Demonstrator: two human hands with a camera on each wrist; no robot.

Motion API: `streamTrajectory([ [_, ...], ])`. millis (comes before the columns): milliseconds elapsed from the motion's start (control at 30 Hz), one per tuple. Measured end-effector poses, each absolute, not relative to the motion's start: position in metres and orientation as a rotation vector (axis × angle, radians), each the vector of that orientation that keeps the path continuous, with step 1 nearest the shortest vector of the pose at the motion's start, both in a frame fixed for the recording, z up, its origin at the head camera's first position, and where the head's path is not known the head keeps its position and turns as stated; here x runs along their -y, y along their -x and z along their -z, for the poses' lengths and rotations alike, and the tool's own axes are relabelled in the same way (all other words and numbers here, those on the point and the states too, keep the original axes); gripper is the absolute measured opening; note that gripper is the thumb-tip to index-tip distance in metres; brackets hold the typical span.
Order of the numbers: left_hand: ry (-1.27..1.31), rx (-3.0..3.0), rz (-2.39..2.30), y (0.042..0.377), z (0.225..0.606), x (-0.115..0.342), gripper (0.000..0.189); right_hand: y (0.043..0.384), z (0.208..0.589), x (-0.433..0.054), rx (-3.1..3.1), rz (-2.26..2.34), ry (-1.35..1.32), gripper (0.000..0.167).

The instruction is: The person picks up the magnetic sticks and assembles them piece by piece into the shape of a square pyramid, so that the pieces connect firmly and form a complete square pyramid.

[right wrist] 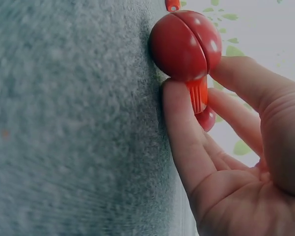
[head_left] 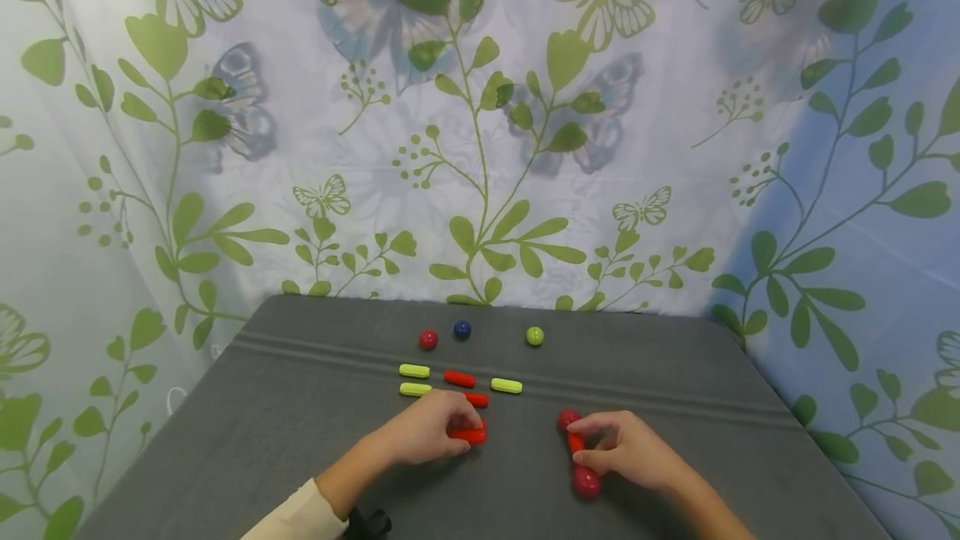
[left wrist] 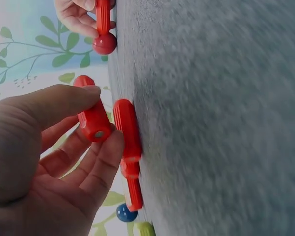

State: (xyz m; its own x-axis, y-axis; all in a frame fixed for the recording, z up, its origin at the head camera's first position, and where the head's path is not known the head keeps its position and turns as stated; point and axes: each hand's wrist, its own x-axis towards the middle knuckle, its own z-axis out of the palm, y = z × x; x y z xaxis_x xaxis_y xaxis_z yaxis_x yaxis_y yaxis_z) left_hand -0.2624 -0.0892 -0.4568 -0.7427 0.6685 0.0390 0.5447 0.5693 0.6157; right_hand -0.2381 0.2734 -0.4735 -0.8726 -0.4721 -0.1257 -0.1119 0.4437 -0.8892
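Note:
My left hand (head_left: pixel 429 430) pinches a short red rod (left wrist: pixel 94 118) between thumb and fingertips; a small grey metal spot shows in its end. Just beside those fingertips, another red rod (left wrist: pixel 127 129) lies on the grey table. To the right, my right hand (head_left: pixel 633 450) grips a red rod (right wrist: pixel 198 96) joined to a red ball at each end. The near ball (right wrist: pixel 184 45) is the larger in the right wrist view, and the far ball (head_left: pixel 568 418) points toward the back of the table. Fingers and thumb lie on both sides of this rod.
Beyond my left hand lie yellow-green rods (head_left: pixel 507 386) and red rods (head_left: pixel 460 377). Farther back are a red ball (head_left: pixel 428 340), a blue ball (head_left: pixel 462 329) and a yellow-green ball (head_left: pixel 535 336). A leaf-patterned curtain (head_left: pixel 480 148) hangs behind the grey table (head_left: pixel 300 407). Something black (head_left: pixel 367 523) is near my left sleeve.

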Motion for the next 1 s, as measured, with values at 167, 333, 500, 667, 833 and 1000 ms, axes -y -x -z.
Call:
streamTrajectory([
  [167, -1.064, -2.635, -0.937, 0.264, 0.458, 0.078, 0.021, 0.237, 0.475, -0.275, -2.304, 1.462, 0.483, 0.047],
  [333, -1.065, -2.641, -0.987, 0.266, 0.461, 0.065, 0.02, 0.237, 0.477, -0.276, -2.288, 1.498, 0.463, 0.048],
  [500, -1.044, -2.647, -1.037, 0.268, 0.463, 0.051, 0.019, 0.237, 0.48, -0.275, -2.248, 1.552, 0.425, 0.049],
  [667, -1.013, -2.654, -1.075, 0.272, 0.467, 0.037, 0.018, 0.236, 0.481, -0.274, -2.198, 1.612, 0.405, 0.049],
  [833, -0.996, -2.656, -1.095, 0.277, 0.469, 0.028, 0.018, 0.237, 0.482, -0.274, -2.168, 1.649, 0.421, 0.049],
  [1000, -0.98, -2.663, -1.086, 0.282, 0.471, 0.021, 0.018, 0.238, 0.482, -0.275, -2.181, 1.637, 0.402, 0.05],
])
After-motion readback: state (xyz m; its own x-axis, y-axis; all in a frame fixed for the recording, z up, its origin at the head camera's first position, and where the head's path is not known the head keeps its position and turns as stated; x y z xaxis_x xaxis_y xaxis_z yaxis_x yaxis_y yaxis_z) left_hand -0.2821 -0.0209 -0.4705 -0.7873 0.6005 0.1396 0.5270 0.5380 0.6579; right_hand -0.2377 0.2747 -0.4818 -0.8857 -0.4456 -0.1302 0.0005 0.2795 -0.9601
